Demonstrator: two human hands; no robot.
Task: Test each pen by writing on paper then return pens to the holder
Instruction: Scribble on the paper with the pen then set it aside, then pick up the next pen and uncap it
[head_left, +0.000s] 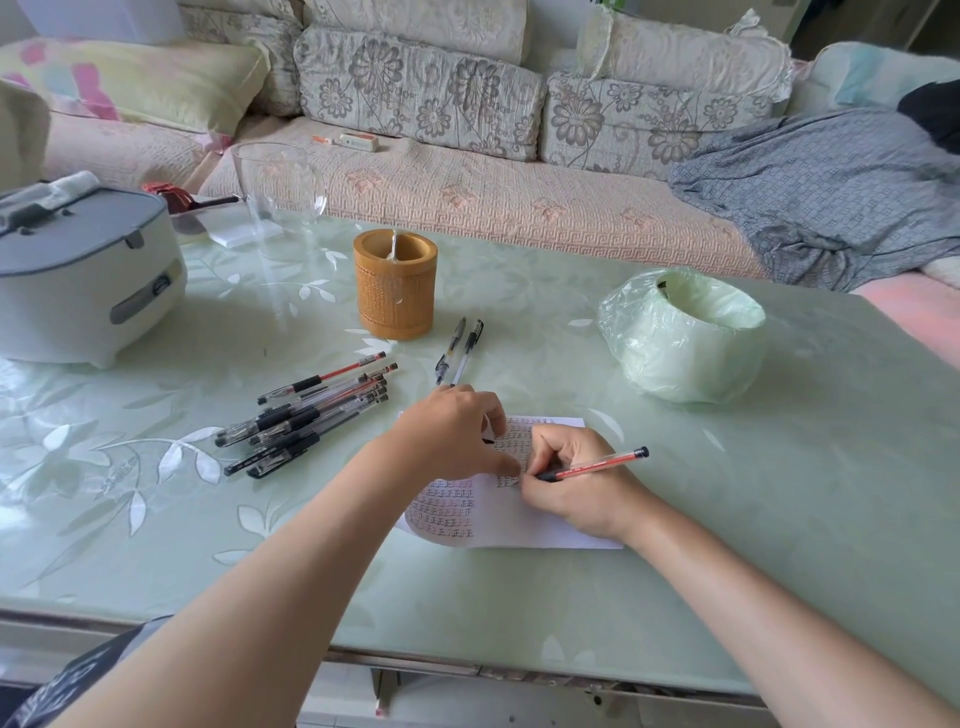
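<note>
The person's two bare forearms reach in over the near edge of the pale green, leaf-patterned table (779, 467). The right hand (576, 483) is clenched round a red gel pen (597, 464), its tip down on a white sheet of paper (519, 525) and its capped end pointing right. The sheet lies flat on the table and bears rows of small marks in red and black.

The left hand (447, 431) rests on the sheet's upper left part, fingers bent down and thumb stretched toward the right hand. A small black piece shows at its fingertips; whether it is pinched I cannot tell.

Left of the hands, a loose pile of gel pens (306, 415) lies on the table, mostly black with some red. Just beyond the left hand lie two more pens (460, 351), side by side.

Farther back stands a round bamboo pen holder (395, 291), upright, with one thin pale stick (393, 244) leaning inside; what it is I cannot tell. To the right sits a roll of green plastic bags (680, 338).

At the far left stands a white rice cooker (78, 270) with its grey lid closed, and behind the holder a clear glass vase (280, 192).

Beyond the table runs a floral sofa (467, 192) with cushions, a small white box (358, 141) on its seat and a grey patterned cloth (831, 192) at the right.
</note>
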